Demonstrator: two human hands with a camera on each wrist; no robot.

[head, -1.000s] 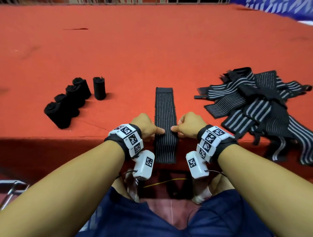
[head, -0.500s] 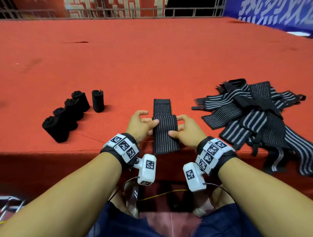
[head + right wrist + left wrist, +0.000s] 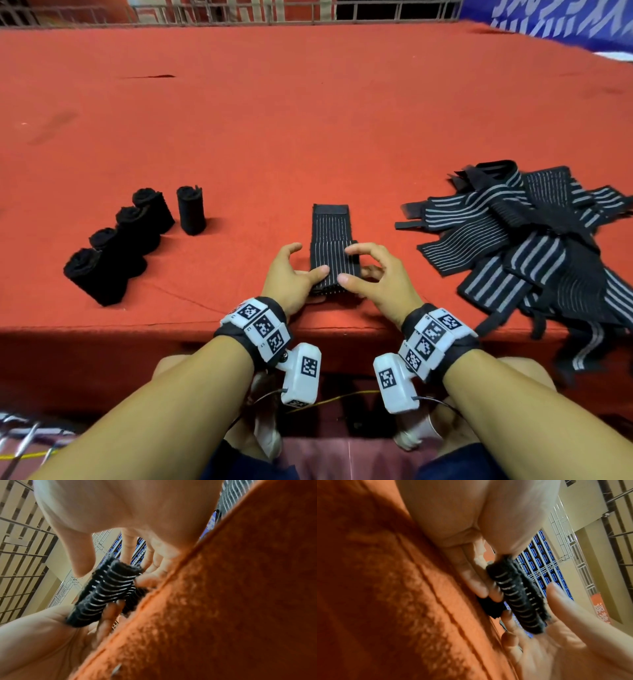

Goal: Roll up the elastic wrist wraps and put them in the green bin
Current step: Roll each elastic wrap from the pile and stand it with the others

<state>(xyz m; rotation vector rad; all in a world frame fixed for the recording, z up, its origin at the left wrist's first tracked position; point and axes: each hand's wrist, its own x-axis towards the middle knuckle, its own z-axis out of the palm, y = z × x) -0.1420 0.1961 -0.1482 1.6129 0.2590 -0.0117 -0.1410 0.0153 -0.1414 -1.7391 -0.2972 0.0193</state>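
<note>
Now both hands, left hand (image 3: 291, 274) and right hand (image 3: 380, 277), grasping half-rolled wrist wrap (image 3: 330, 236), red table (image 3: 308, 120)

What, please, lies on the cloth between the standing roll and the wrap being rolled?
Nothing: in the head view, only bare red cloth separates the upright roll from the wrap.

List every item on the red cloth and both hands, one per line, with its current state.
striped wrap: near end rolled, far end flat on the cloth
rolled wraps: five, rolled, standing on end
wrap pile: unrolled, overlapping in a heap
left hand: grips the roll's left end
right hand: grips the roll's right end
</note>
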